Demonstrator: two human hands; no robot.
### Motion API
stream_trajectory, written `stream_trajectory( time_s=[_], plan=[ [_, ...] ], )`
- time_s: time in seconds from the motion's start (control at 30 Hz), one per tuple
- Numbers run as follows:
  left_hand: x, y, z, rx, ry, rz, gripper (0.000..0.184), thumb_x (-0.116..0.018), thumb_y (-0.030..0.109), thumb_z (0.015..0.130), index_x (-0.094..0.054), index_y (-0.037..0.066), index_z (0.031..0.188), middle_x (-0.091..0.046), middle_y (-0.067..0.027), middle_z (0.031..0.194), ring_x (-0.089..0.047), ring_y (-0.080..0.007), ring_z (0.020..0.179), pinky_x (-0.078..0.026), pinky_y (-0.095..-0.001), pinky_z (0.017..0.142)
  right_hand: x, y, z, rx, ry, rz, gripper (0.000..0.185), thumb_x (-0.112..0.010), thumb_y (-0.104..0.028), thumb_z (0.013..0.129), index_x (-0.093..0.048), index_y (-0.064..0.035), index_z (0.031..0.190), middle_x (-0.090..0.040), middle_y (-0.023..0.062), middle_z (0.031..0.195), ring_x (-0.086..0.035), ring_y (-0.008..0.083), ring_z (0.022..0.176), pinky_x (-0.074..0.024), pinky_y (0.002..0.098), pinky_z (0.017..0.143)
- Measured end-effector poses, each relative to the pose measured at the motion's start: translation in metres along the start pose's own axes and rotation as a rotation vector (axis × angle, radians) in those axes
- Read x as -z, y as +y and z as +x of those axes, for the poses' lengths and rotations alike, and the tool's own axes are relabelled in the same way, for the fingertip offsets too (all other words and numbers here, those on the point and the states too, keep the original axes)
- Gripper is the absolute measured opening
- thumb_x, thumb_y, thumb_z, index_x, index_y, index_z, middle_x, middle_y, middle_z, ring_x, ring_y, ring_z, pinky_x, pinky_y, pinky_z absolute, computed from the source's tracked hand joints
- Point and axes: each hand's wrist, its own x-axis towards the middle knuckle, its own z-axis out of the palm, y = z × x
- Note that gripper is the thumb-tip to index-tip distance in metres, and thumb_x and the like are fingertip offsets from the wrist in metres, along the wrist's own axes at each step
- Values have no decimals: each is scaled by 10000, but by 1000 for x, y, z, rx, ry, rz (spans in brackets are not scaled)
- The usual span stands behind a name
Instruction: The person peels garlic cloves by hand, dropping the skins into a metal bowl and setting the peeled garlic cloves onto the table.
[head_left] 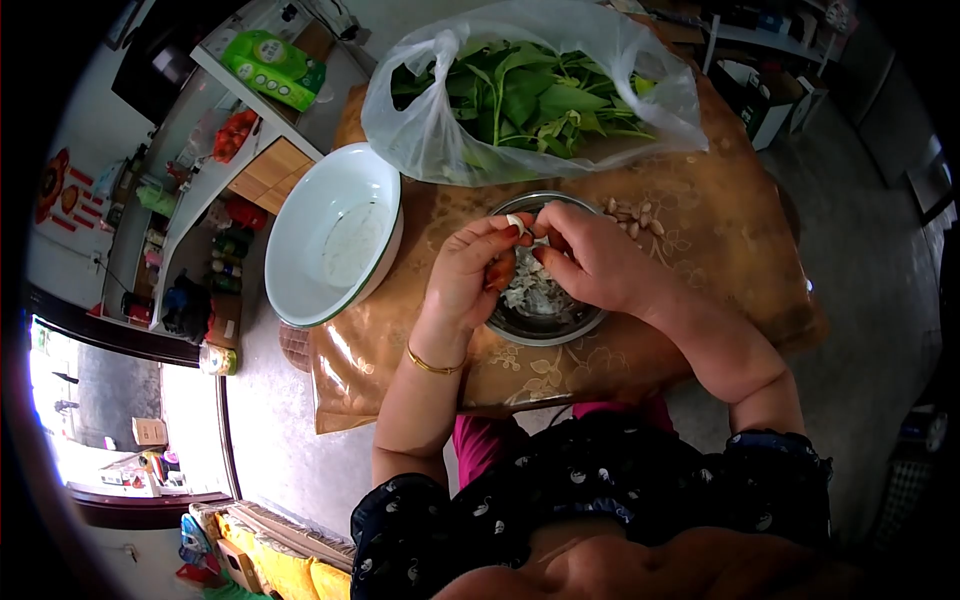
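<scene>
Brown table (725, 205), 1 basin (305, 230), 1 bowl (545, 331), bagged leaves (545, 100), loose cloves (643, 219)

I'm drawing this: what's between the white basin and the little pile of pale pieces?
The head view shows the metal bowl, with left hand and right hand above it.

One left hand (463, 268) and one right hand (597, 258) are over one metal bowl (545, 341), with one white piece (515, 222) in the fingers (511, 232). Around the bowl, one surface (430, 212) carries one white basin (288, 245) at nine o'clock, one plastic bag (420, 135) at twelve and one cluster of small tan pieces (637, 217) at two, more than five, exact number unclear. The bag's leaves (540, 98) overlap too much to count.
</scene>
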Motion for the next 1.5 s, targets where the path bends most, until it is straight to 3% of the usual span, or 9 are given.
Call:
stream_trajectory(
  time_s=[0.33, 0.53, 0.83, 0.93, 1.07, 1.33, 1.5],
  plan=[
    [-6, -10, -2, -43, 66, 55, 141, -563, 39, 856, -631, 6, 975, -591, -1, 747, -380, -35, 478, -292, -169, 433, -10, 12, 2, 44, 128, 184, 112, -570, -55, 812, -489, 3, 862, -590, 163, 764, -579, 296, 644, -457, 353, 581],
    [-14, -9, -4, -4, 78, 42, 138, -547, 41, 863, -628, -3, 965, -598, -11, 753, -382, -38, 475, -293, -173, 430, -10, 10, 0, 178, 215, -74, 106, -553, -27, 817, -451, -13, 842, -546, 163, 713, -551, 350, 633, -434, 390, 542],
    [-3, -12, -1, 51, -17, -6, 138, -530, 28, 863, -620, -21, 955, -613, -52, 779, -379, -45, 473, -290, -177, 421, -4, 7, 2, 320, 274, -244, 127, -554, -10, 799, -431, -32, 823, -516, 151, 703, -528, 350, 627, -417, 390, 531],
    [-5, -10, -1, 70, -36, 7, 143, -528, 29, 863, -618, -25, 960, -625, -75, 799, -378, -46, 473, -291, -177, 420, -2, 8, 1, 291, 274, -225, 105, -539, 0, 822, -459, -34, 880, -541, 146, 730, -556, 334, 631, -412, 392, 523],
    [-7, -8, -1, 81, -28, 35, 159, -522, 30, 865, -617, -27, 979, -637, -99, 830, -375, -46, 473, -293, -173, 421, 2, 6, 2, 239, 271, -201, 122, -551, -9, 799, -435, -35, 828, -512, 154, 725, -526, 350, 640, -417, 399, 544],
    [-3, -1, -2, 110, -59, -19, 231, -501, 40, 872, -602, -34, 1066, -601, -61, 772, -357, -43, 479, -287, -164, 432, 8, 5, 4, 220, 320, -174, 101, -546, -8, 795, -449, -31, 811, -534, 161, 732, -536, 363, 652, -422, 410, 556],
    [2, 13, -3, 44, -13, 42, 226, -513, 33, 864, -613, -37, 1053, -583, -40, 752, -385, -45, 509, -298, -161, 447, 5, 12, 4, 198, 138, -273, 61, -541, -26, 795, -484, -19, 816, -545, 164, 730, -556, 354, 681, -430, 417, 579]
  ],
)
